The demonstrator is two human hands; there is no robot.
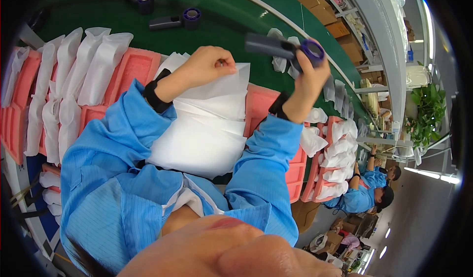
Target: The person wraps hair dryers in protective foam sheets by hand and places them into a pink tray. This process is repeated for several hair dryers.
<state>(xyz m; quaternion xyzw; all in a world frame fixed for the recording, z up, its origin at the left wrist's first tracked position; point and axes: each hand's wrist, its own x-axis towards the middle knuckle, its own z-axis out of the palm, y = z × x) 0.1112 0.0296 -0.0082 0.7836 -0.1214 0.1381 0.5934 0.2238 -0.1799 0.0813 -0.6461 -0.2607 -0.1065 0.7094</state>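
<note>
My right hand (311, 77) is raised over the green work surface, its fingers round the ring-shaped head of a dark grey hair dryer (270, 45). The dryer's handle points left, and its ring is purple. My left hand (213, 64) is closed in a pinch at the upper edge of a thin white packing bag (239, 87). That bag lies on a stack of similar white bags (197, 146) in front of my body. Beyond my hands, another hair dryer (167, 23) with a purple ring lies on the green surface.
Pink foam trays (140, 67) stand at the left, with several white-wrapped items (106, 65) on them. More wrapped items (340, 144) fill pink trays at the right. A further dark dryer-like piece (145, 3) lies at the far left. Co-workers in blue (357, 198) sit farther right.
</note>
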